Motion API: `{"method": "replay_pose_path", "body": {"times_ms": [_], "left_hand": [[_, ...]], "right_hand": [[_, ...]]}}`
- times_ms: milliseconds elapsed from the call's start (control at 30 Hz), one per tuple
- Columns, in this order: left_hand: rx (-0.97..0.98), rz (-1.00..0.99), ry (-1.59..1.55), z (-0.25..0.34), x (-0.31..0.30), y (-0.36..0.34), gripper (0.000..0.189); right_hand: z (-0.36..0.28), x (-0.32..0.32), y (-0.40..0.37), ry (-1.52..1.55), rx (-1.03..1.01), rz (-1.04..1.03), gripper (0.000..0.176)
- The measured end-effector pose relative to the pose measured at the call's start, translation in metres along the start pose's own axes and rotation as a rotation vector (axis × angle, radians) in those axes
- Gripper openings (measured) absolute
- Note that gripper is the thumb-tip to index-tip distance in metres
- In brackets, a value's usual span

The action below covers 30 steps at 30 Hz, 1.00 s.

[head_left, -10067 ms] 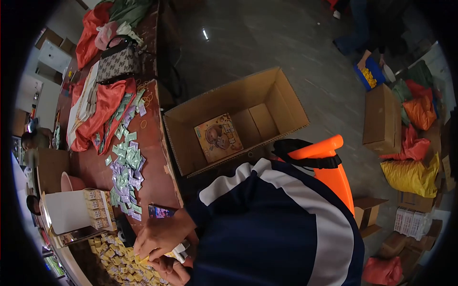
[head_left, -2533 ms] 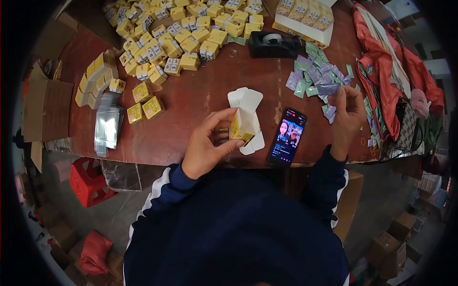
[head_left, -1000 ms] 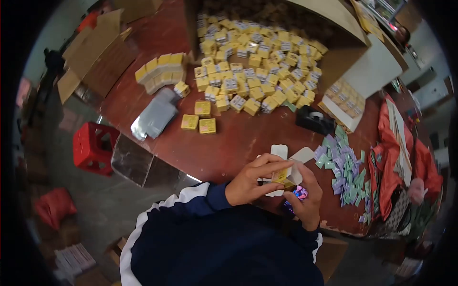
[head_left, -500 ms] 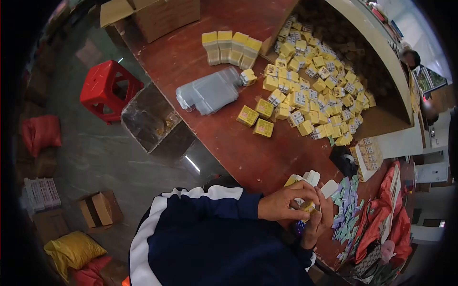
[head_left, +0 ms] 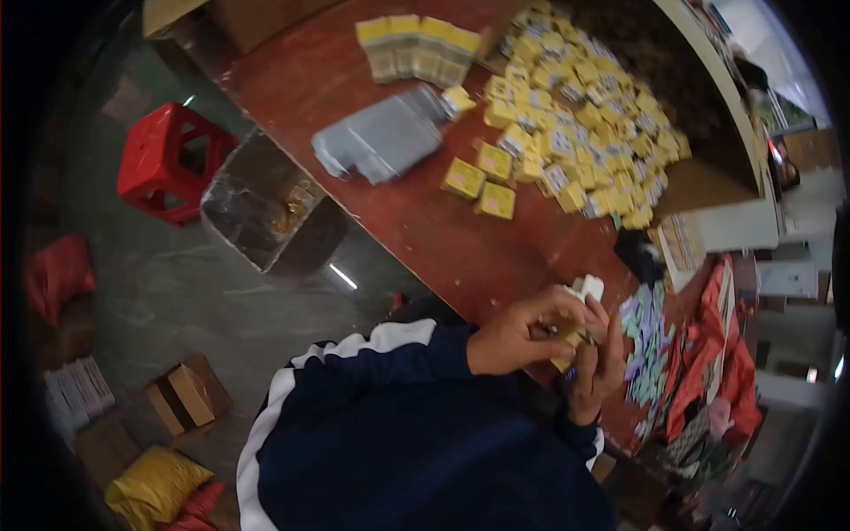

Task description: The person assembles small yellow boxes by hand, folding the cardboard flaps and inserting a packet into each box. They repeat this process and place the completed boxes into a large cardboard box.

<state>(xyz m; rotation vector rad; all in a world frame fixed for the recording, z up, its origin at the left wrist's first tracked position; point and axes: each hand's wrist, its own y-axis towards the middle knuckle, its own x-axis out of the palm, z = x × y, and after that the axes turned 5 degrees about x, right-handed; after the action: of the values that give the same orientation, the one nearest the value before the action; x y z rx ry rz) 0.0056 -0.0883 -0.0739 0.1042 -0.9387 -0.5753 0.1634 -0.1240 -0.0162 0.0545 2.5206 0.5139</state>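
My left hand reaches in from the left, fingers bent round a small yellow box. On the other side my right hand closes on the same box, with its fingers raised beside it. Much of the box is hidden by fingers and blurred. Just beyond the fingertips are white pieces, partly covered by the hands. To the right of my right hand lies a scatter of small green and purple packets.
A large heap of small yellow boxes spills from a big carton. Three yellow boxes, a stack of clear plastic sheets and several banded yellow-topped bundles lie on the red table. A red stool stands left.
The camera view has shifted, so the table items appear higher and farther left. Both hands stay together at the yellow box; the white flap beside my right fingers no longer shows.
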Motion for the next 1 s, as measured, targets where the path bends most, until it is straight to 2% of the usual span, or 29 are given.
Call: {"method": "replay_pose_path", "body": {"times_ms": [67, 133, 167, 233, 300, 367, 600, 667, 900, 1000], "left_hand": [[-0.076, 0.035, 0.033, 0.003, 0.001, 0.000, 0.044], [-0.108, 0.058, 0.083, 0.004, 0.004, 0.003, 0.042], [-0.142, 0.037, 0.069, 0.002, 0.004, 0.005, 0.042], [-0.121, 0.050, 0.135, -0.001, 0.007, 0.009, 0.044], [-0.159, 0.065, 0.149, -0.002, 0.017, 0.014, 0.044], [-0.197, 0.051, 0.189, -0.006, 0.020, 0.018, 0.045], [-0.253, -0.030, 0.433, -0.024, 0.031, 0.033, 0.049], [-0.353, -0.052, 0.454, -0.027, 0.034, 0.038, 0.049], [-0.422, -0.054, 0.511, -0.043, 0.039, 0.046, 0.047], [-0.413, 0.002, 0.457, -0.049, 0.041, 0.047, 0.046]], "right_hand": [[-0.008, 0.004, 0.001, 0.029, 0.062, 0.024, 0.039], [-0.001, -0.011, 0.007, -0.020, -0.023, -0.100, 0.036], [0.004, -0.014, 0.005, -0.033, 0.007, -0.071, 0.036], [0.013, -0.018, 0.000, 0.208, 0.020, -0.068, 0.032], [0.019, -0.026, -0.005, 0.222, 0.056, -0.045, 0.031], [0.026, -0.032, -0.010, 0.273, 0.184, -0.055, 0.029], [0.041, -0.049, -0.017, 0.368, 0.354, 0.051, 0.026], [0.045, -0.053, -0.018, 0.443, 0.419, 0.078, 0.024], [0.061, -0.058, -0.027, 0.476, 0.486, 0.111, 0.023], [0.067, -0.057, -0.029, 0.424, 0.397, 0.089, 0.025]]}}
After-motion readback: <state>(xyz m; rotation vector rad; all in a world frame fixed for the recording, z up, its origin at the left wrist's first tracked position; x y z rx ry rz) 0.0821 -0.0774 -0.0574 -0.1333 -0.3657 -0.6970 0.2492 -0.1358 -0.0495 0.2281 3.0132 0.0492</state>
